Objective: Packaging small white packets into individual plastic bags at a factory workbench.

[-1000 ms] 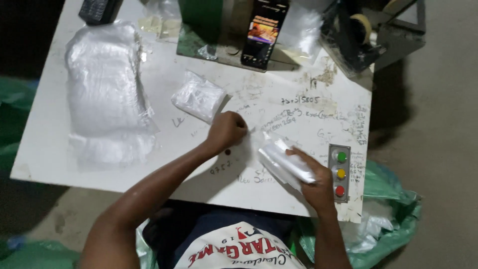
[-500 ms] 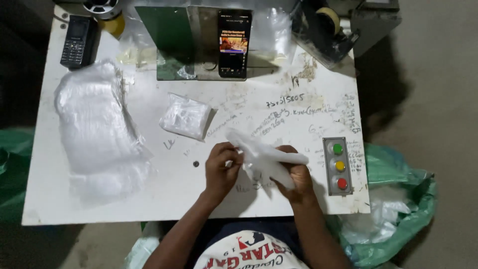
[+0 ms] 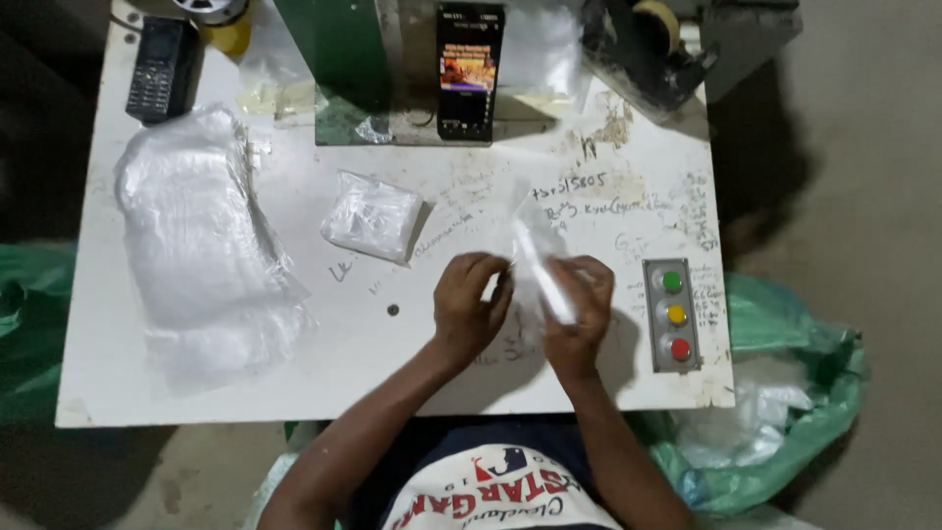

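One camera sits on the person's head. It looks straight down from up high at the white table (image 3: 392,393), showing nearly all of it.

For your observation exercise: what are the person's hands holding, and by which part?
Both the left hand and right hand pinch a clear plastic bag at its lower edges.

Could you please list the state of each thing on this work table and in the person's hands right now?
Clear plastic bag: held up between both hands, off the table.
Left hand: gripping the bag.
Right hand: gripping the bag.
Smartphone: propped upright, screen lit.
Small packet: lying flat, untouched.
Large bag bundle: lying at table's left.
Keypad phone: lying flat, screen dark.
Button box: no button visibly lit.
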